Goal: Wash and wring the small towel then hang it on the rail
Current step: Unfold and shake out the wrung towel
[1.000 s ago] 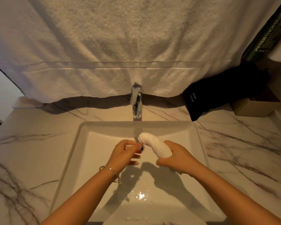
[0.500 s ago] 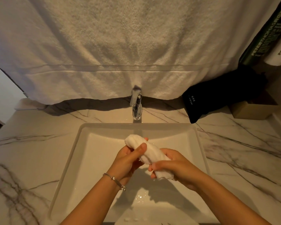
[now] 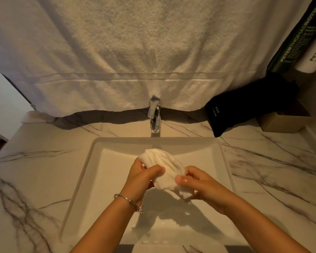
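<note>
A person's left hand (image 3: 144, 177) and right hand (image 3: 199, 183) both close their fingers around a bunched white small towel (image 3: 164, 167), which is held between them above a square white sink (image 3: 91, 179). A silver bracelet (image 3: 130, 200) circles the left wrist. Beyond the hands stands a chrome faucet (image 3: 155, 115), with a large towel (image 3: 135, 52) hanging behind it.

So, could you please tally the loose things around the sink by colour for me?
White: 2, the small towel and the large towel
Black: 1, the pouch
Tan: 1, the box
Silver: 1, the bracelet
Total: 5
</note>
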### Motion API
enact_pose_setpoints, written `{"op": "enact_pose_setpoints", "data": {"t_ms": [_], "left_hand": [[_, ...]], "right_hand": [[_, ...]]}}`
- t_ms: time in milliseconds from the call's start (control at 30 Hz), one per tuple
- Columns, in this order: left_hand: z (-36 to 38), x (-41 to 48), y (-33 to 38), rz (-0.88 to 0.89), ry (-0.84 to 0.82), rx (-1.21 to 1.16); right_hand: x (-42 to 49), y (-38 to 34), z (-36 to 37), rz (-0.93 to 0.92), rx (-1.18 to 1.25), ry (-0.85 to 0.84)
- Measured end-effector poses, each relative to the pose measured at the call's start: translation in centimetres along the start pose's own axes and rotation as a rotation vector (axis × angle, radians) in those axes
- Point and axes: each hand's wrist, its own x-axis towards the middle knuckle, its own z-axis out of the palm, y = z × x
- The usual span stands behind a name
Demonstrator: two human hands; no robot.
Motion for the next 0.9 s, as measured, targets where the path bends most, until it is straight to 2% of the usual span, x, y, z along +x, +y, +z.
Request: {"op": "enact_pose_setpoints", "data": {"t_ms": [67,167,200,233,300,367,433,500,567,733,833,900], "left_hand": [[0.0,0.0,0.5,-0.020,-0.004,-0.063],[-0.7,0.0,1.6,-0.210,-0.114,-0.388],[-0.7,-0.1,1.9,-0.261,-0.117,-0.405],[-0.5,-0.4,2.1,-0.284,-0.089,-0.334],[-0.1,-0.4,2.1,-0.188,0.069,0.067],[0.0,-0.7,1.8,0.035,0.169,0.392],[0.4,-1.5,2.1,0.211,0.202,0.500],[0.7,-2.4,2.6,0.343,0.180,0.576],[0.7,-2.9,3.2,0.382,0.105,0.626],[0.0,-3.0,3.8,0.203,0.042,0.388],[-0.3,-2.9,3.1,0.171,-0.035,0.433],[-0.7,-2.7,2.9,0.193,-0.024,0.432]], "right_hand": [[-0.2,-0.2,-0.1,-0.094,-0.065,0.075],[-0.8,-1.3,-0.4,-0.057,0.231,0.007],[-0.9,-1.7,-0.4,-0.043,0.321,-0.030],[-1.0,-1.9,-0.2,-0.044,0.337,-0.047],[-1.0,-1.8,0.5,-0.084,0.240,-0.012],[-1.0,-2.0,1.3,-0.153,0.147,0.074],[-1.3,-2.6,1.8,-0.206,0.139,0.146],[-1.4,-3.0,1.7,-0.251,0.145,0.174],[-1.5,-3.4,1.7,-0.283,0.178,0.170],[-1.4,-3.5,1.4,-0.303,0.379,0.142],[-1.4,-3.3,1.1,-0.316,0.456,0.099],[-1.4,-3.3,0.2,-0.283,0.534,0.109]]}}
